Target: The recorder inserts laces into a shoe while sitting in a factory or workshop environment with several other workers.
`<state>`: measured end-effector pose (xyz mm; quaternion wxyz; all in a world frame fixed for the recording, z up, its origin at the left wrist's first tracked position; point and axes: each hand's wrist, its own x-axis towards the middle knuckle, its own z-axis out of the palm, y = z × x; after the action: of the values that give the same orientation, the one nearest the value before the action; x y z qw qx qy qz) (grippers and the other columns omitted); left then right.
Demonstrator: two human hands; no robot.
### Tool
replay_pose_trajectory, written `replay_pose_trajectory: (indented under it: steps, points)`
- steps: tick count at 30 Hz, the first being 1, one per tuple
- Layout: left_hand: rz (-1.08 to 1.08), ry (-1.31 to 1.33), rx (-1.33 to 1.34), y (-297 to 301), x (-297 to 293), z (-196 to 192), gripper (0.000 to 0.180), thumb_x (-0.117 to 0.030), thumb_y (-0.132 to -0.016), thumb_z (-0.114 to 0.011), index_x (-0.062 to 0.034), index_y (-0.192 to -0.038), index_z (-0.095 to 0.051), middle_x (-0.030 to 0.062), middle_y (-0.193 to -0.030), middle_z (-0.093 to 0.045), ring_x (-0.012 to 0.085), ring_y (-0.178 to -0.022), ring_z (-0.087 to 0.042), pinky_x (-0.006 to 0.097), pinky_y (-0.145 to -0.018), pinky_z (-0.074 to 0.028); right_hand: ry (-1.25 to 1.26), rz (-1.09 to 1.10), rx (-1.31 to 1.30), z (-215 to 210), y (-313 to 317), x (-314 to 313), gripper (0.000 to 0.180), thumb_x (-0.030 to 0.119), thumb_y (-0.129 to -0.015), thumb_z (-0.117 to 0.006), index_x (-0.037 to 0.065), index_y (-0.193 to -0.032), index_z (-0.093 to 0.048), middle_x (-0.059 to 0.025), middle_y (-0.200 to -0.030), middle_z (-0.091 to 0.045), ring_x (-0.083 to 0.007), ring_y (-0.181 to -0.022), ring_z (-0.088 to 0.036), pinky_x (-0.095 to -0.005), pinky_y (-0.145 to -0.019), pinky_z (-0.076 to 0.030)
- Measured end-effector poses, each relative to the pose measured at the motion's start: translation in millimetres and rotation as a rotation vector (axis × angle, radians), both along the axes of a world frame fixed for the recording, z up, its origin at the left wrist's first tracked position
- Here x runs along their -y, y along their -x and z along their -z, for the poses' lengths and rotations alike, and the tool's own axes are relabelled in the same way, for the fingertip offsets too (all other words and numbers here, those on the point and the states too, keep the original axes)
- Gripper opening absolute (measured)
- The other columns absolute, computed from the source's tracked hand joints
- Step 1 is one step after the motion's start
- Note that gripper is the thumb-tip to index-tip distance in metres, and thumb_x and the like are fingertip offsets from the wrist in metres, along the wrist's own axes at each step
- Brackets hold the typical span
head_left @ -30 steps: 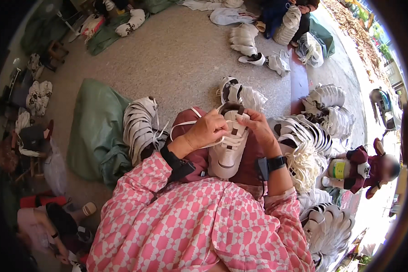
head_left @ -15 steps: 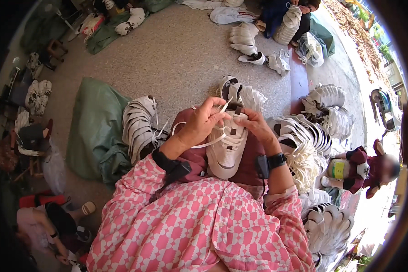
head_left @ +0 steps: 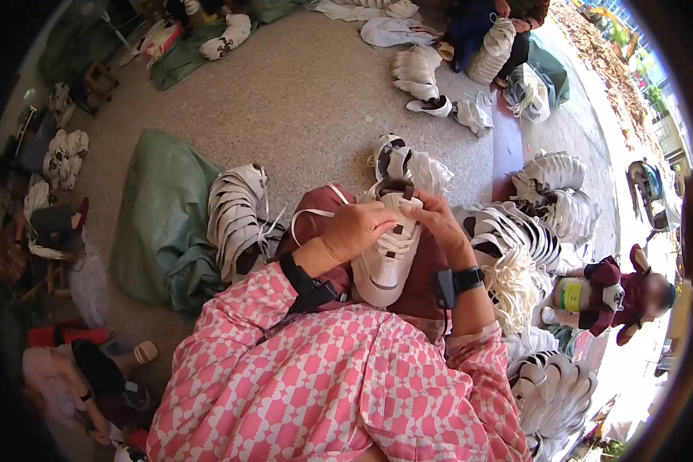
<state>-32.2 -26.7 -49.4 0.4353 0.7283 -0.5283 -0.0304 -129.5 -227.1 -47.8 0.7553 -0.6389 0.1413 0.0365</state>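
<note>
A white sneaker upper (head_left: 379,277) with small dark brown tabs and a dark collar lies on my lap, toe toward me. My left hand (head_left: 356,231) is pinched closed at the lace holes on the upper's left side. From it a white shoelace (head_left: 306,213) loops out over my left thigh; its tip is hidden by the fingers. On the other side, my right hand (head_left: 439,219) grips the tongue and edge of the upper near the collar, thumb on top.
Rows of nested white uppers lie left (head_left: 237,215) and right (head_left: 523,231) of my legs, beside a bundle of cream laces (head_left: 513,281). A green sack (head_left: 162,223) sits at left. A child (head_left: 631,296) stands at far right; other people work around.
My left hand has come down and closer to the upper. The lace end that stuck up from its fingers is no longer visible, and the loop now lies farther up and left.
</note>
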Motion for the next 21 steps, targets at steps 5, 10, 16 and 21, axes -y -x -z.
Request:
replay_pose_trajectory:
  steps: [5, 10, 16, 21]
  points:
    - [-0.011, -0.112, 0.031, 6.0, -7.6, 5.0, 0.008, -0.018, -0.084, -0.069, -0.0111, -0.088, -0.069, 0.0109, -0.073, -0.067, 0.0308, -0.068, -0.067, 0.04, -0.058, -0.052, -0.061, 0.018, 0.003, -3.8, 2.2, -2.9, 0.026, 0.017, -0.09, -0.07, 0.005, -0.113, -0.069, 0.0045, -0.101, -0.068, -0.0053, -0.092, -0.059, -0.0238, -0.084, -0.046]
    - [-0.077, -0.12, -0.128, 10.9, -9.3, 3.0, 0.01, -0.019, -0.087, -0.068, -0.0106, -0.091, -0.072, 0.013, -0.077, -0.069, 0.0311, -0.069, -0.068, 0.038, -0.059, -0.053, -0.041, 0.018, 0.004, -3.4, 2.0, -1.9, 0.027, 0.019, -0.089, -0.071, 0.006, -0.113, -0.069, 0.0041, -0.1, -0.068, -0.0056, -0.092, -0.059, -0.0238, -0.084, -0.045]
    - [-0.201, -0.052, -0.244, 21.8, -9.2, 1.1, 0.014, -0.02, -0.088, -0.067, -0.0079, -0.092, -0.072, 0.0149, -0.078, -0.069, 0.0319, -0.071, -0.069, 0.039, -0.061, -0.053, -0.028, -0.011, -0.007, -1.7, 1.2, 0.7, 0.026, 0.019, -0.09, -0.07, 0.006, -0.112, -0.069, 0.0038, -0.102, -0.068, -0.0057, -0.093, -0.059, -0.0239, -0.085, -0.045]
    - [-0.186, -0.199, -0.155, 16.9, -2.1, -1.9, 0.016, -0.019, -0.089, -0.062, -0.0064, -0.087, -0.071, 0.0164, -0.077, -0.069, 0.0358, -0.072, -0.068, 0.044, -0.063, -0.052, -0.096, 0.025, -0.014, -7.1, 4.3, -4.1, 0.026, 0.017, -0.09, -0.07, 0.005, -0.113, -0.069, 0.0028, -0.103, -0.069, -0.0061, -0.094, -0.061, -0.0244, -0.087, -0.046]
